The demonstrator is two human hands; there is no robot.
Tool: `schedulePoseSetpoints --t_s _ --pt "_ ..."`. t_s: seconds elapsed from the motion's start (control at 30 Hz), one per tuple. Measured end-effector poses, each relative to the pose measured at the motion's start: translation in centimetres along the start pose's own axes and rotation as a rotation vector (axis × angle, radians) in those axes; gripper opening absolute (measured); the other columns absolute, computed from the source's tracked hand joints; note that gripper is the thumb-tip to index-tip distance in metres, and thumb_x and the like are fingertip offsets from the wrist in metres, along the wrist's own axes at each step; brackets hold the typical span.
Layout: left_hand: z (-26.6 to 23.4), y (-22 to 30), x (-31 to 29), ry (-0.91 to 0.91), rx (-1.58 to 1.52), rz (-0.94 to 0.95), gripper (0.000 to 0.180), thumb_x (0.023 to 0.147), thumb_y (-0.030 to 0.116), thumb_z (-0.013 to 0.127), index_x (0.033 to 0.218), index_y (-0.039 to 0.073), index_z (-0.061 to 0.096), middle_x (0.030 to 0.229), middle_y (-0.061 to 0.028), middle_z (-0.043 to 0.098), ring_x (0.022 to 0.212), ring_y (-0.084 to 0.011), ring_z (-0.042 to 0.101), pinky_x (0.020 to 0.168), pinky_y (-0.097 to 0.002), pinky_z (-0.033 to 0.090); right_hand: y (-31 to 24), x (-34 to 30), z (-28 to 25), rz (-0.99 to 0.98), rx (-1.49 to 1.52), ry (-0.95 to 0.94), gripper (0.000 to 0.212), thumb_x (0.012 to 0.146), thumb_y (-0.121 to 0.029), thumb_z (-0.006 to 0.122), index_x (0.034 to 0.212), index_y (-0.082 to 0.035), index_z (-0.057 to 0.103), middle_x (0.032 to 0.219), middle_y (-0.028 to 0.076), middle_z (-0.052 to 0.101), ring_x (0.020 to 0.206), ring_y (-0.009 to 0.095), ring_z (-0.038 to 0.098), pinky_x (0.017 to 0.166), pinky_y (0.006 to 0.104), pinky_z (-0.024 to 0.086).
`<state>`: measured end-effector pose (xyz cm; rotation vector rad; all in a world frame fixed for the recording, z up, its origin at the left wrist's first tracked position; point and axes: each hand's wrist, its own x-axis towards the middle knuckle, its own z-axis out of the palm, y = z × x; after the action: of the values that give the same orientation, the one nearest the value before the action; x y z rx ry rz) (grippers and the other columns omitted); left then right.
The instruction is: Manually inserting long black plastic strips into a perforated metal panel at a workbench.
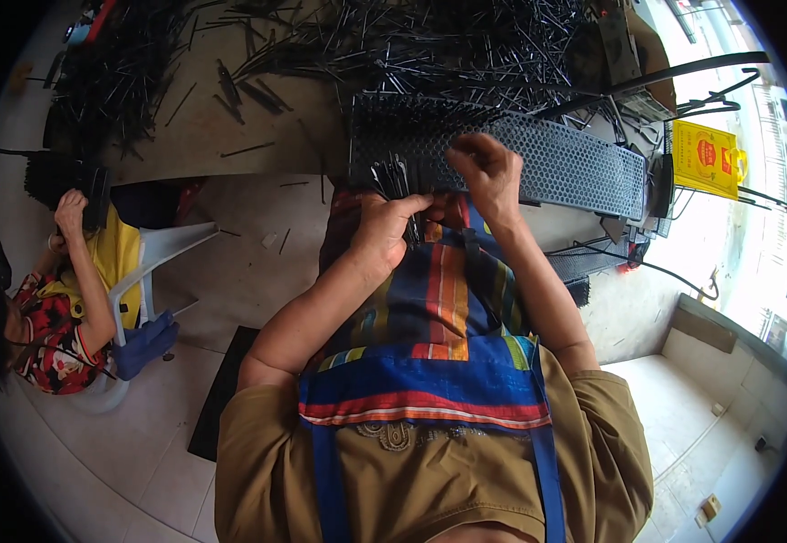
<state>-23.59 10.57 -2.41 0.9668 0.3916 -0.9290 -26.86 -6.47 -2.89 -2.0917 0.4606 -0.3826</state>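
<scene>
I had the left hand's [382, 226] grip closed around a bundle [393, 178] of black sticks, tips up, just beside the tray [583, 172], probably so single tips were easy to pick. Right hand [491, 176] was curled over the tray; couldn't tell if its grip held anything. Tray sat along the surface's [203, 136] near edge, likely for reach; loose sticks [484, 45] heaped beyond.

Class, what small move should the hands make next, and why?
Probably bring the right hand to the bunch of black sticks in the left hand and take one: the right hand shows no clear stick, the bunch is close by, and the board shows many open holes.
</scene>
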Motion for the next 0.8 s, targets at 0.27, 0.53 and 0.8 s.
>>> schedulePoseSetpoints --t_s 0.27,0.53,0.8 --pt "0.7 0.2 -0.3 0.058 0.01 0.009 0.014 0.085 -0.002 0.064 0.098 0.001 0.067 0.088 -0.0137 0.072 0.069 -0.0221 0.07 0.047 -0.0313 0.051 -0.4 0.4 -0.3 0.335 0.638 0.033 0.013 0.084 0.005 0.066 0.095 -0.001 0.063 0.078 0.004 0.066 0.053 0.005 0.052 0.046 0.02 0.041" --pt "-0.3 -0.2 0.0 0.024 0.054 -0.008 0.014 0.086 -0.001 0.061 0.098 -0.001 0.066 0.091 -0.0163 0.072 0.072 -0.0213 0.07 0.058 -0.0316 0.057 0.1 2.6 -0.1 -0.226 -0.019 0.366 0.01 0.084 0.002 0.068 0.092 -0.003 0.064 0.077 0.002 0.066 0.061 0.005 0.059 0.055 0.0207 0.045" --pt "-0.8 -0.2 0.0 0.005 0.055 0.003 0.012 0.086 -0.001 0.061 0.097 -0.002 0.066 0.09 -0.0162 0.072 0.073 -0.0215 0.071 0.058 -0.0316 0.057 -1.5 2.5 -0.4 -0.285 -0.076 0.387 0.011 0.082 0.003 0.069 0.091 -0.003 0.065 0.075 0.005 0.064 0.066 0.007 0.062 0.06 0.0222 0.048"
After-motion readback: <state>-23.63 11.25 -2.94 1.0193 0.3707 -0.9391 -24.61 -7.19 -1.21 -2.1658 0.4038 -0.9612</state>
